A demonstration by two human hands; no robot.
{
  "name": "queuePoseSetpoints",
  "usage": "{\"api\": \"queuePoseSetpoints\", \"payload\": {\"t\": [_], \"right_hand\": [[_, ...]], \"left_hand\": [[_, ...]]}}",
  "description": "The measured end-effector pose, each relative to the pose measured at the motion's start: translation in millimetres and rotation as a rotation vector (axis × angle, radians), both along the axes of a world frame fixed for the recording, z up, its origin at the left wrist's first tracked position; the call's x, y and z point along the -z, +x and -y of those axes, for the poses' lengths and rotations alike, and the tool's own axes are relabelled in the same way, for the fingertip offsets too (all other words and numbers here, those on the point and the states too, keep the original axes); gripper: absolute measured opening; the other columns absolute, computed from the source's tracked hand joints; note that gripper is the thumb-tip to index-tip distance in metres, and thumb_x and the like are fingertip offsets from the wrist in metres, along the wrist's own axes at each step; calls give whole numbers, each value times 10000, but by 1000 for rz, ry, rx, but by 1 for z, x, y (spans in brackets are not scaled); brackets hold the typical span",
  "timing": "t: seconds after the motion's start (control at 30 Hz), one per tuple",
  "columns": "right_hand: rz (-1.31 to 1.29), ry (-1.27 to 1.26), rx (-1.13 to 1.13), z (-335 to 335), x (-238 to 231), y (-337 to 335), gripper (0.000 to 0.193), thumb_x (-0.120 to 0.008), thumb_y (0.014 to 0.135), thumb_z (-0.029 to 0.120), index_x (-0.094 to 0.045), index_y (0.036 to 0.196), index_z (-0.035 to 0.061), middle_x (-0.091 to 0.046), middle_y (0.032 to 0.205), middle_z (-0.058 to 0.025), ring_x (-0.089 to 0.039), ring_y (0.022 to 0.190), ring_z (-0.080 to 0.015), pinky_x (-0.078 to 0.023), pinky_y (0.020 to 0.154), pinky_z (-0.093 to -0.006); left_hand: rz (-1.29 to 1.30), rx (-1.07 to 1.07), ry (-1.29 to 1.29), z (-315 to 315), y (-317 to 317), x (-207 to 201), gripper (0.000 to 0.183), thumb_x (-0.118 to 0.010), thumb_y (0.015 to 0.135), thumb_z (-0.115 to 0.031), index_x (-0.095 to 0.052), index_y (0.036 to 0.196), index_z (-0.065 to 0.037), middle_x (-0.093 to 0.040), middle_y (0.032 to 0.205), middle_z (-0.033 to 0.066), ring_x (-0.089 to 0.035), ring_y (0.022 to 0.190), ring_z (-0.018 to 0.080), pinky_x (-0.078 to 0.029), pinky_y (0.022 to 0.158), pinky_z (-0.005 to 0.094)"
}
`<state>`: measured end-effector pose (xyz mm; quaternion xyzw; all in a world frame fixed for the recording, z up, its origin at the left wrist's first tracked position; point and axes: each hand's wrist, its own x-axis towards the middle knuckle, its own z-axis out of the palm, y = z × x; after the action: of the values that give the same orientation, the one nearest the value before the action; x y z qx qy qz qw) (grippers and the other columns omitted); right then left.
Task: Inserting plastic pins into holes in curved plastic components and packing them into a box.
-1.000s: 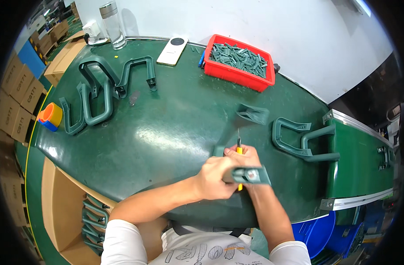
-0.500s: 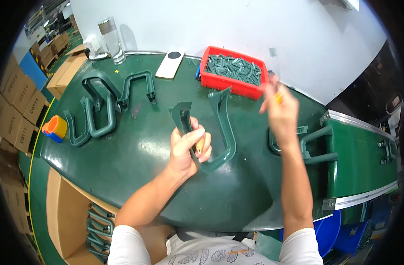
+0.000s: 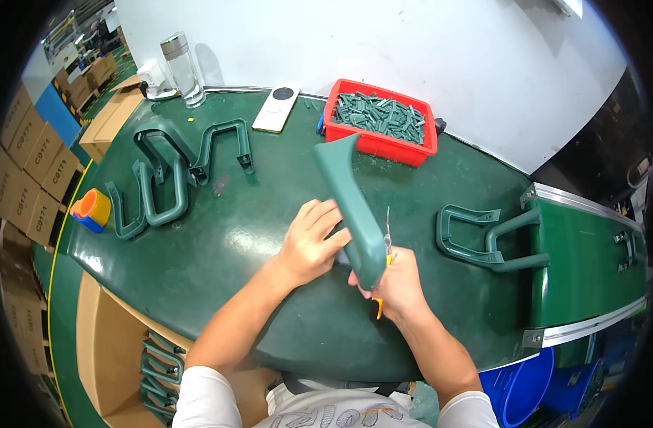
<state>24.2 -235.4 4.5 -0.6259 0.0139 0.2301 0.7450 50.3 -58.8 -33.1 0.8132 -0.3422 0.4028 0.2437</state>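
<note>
Clamped in the right hand (image 3: 401, 289), nearer the person than the red bin (image 3: 394, 148), are two things at once: a yellow-handled tool (image 3: 388, 246) and the bent corner of a green handle (image 3: 355, 200). That hand's fingers are closed together, partly hidden behind the handle; the tool's narrow metal tip points up toward the bin, just beside the handle's right edge. The handle is held tilted, its flared end reaching up and left, close in front of the bin as this view has it.

Also on the person's side of the bin, farther left, the left hand (image 3: 310, 244) has its fingers apart and loosely bent beside the handle; whether they touch it I cannot tell.

Far left of the bin lie several loose handles (image 3: 180, 189) on the green tabletop (image 3: 269, 192), and to its right, toward the person, two more handles (image 3: 469, 246). Small green pieces (image 3: 380, 118) fill the bin.

The step in hand seems to be turning or re-gripping the handle with the tool kept ready. The next move likely calls for a firm left-hand hold, with those fingers clear of the tip.
</note>
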Motion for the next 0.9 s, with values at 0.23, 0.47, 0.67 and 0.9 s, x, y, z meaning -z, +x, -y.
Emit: {"api": "queuePoseSetpoints", "payload": {"t": [0.23, 0.47, 0.67, 0.9], "right_hand": [[856, -517, 222, 25, 20, 35, 311, -529, 945, 256, -612, 1069, -16, -622, 802, -46, -521, 636, -62, -441, 565, -213], [388, -349, 65, 23, 26, 29, 218, -585, 910, 172, -645, 984, -24, -611, 683, -41, -502, 511, -69, -408, 474, -210], [315, -241, 87, 36, 25, 30, 170, -633, 874, 168, -648, 918, 5, -589, 653, -16, -471, 515, -50, -376, 470, -205], [159, -64, -14, 30, 26, 25, 183, -670, 843, 178, -620, 846, 2, -599, 666, -31, -485, 523, -61, -385, 478, -211]], "left_hand": [[-470, 356, -668, 4, -2, 5, 342, -723, 737, -25, -567, 1041, -3, -657, 986, 145, -629, 870, 247, -513, 735, 337], [-546, 335, -660, 4, -4, 8, 278, -699, 774, -42, -577, 1021, -4, -670, 953, 125, -648, 889, 226, -520, 759, 318], [-649, 350, -816, -4, -5, 0, 295, -707, 792, -91, -566, 1037, -8, -638, 1000, 142, -625, 898, 203, -502, 753, 297], [-707, 373, -631, 9, -8, 6, 350, -756, 736, -77, -568, 1022, -5, -625, 1022, 154, -613, 912, 200, -503, 755, 300]]}}
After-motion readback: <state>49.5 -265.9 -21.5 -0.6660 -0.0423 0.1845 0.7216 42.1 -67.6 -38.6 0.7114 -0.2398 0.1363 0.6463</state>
